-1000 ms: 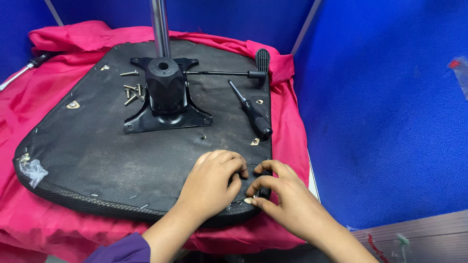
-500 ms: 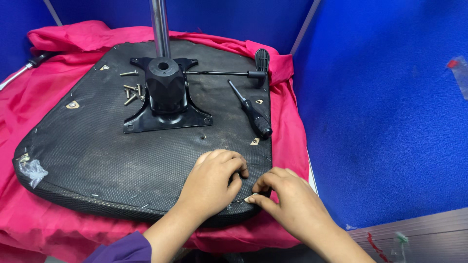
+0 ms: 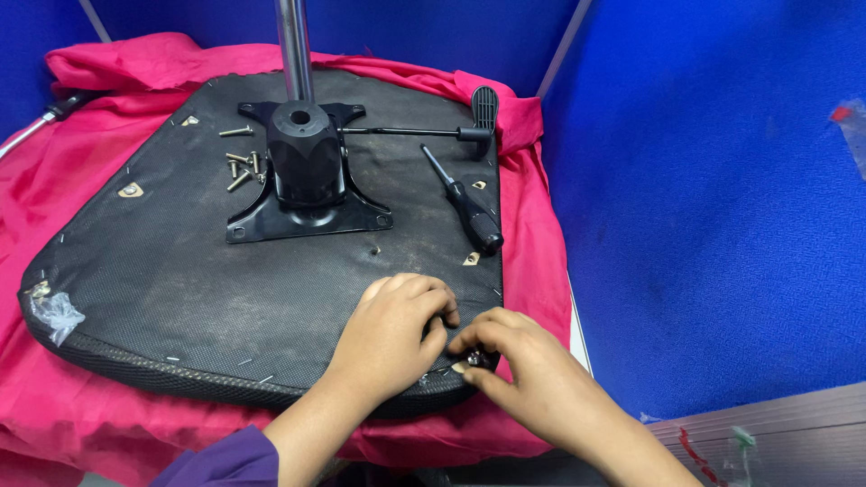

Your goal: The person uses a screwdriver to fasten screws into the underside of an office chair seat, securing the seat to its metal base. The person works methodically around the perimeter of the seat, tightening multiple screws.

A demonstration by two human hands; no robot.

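An upturned office chair seat [image 3: 180, 280] with a black mesh underside lies on red cloth. Both my hands are at its near right corner. My left hand [image 3: 392, 334] rests on the seat with the fingers curled down. Close beside it, my right hand [image 3: 519, 370] pinches a small dark fitting [image 3: 476, 359] at the seat's edge between thumb and fingertips. What the fitting is I cannot tell. A black screwdriver [image 3: 465, 203] lies on the seat beyond my hands.
A black tilt mechanism [image 3: 307, 171] with a chrome post [image 3: 295, 45] and a side lever [image 3: 451, 131] sits mid-seat. Several loose screws [image 3: 242, 167] lie to its left. Red cloth [image 3: 532, 225] drapes around. Blue partition walls [image 3: 713, 198] stand close on the right and behind.
My right hand has shifted slightly and its fingertips have closed tighter on the small fitting at the edge. The left hand has barely moved.
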